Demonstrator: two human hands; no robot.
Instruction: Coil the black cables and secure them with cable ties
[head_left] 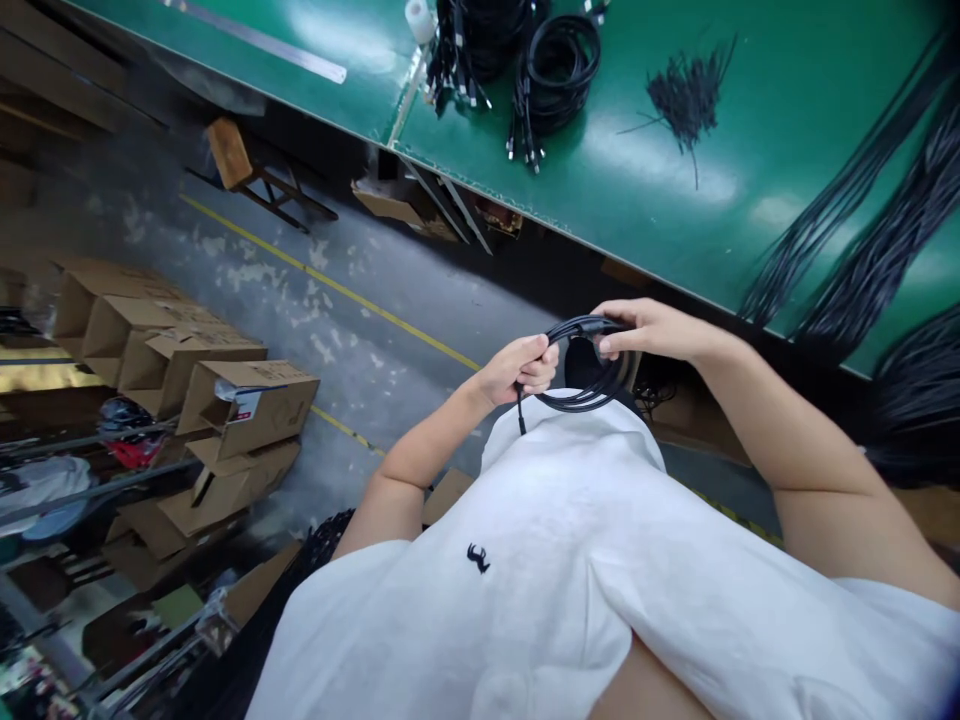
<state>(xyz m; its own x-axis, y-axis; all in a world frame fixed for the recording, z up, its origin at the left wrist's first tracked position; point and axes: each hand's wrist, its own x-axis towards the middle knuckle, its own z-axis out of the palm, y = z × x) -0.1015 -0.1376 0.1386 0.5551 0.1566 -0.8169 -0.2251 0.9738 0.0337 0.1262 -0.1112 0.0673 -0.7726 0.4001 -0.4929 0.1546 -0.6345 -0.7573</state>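
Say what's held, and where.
A coil of thin black cable: the left hand grips its left side, above a hanging end; the right hand holds its upper right, as pictured.

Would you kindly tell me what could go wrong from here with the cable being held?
The coiled cable is held between the left hand and the right hand, so its loops might slip or spread if either grip slackens. The cable end dangles below the left hand and could catch on the white shirt. The long cables reach the table's edge, where a passing arm might drag them.
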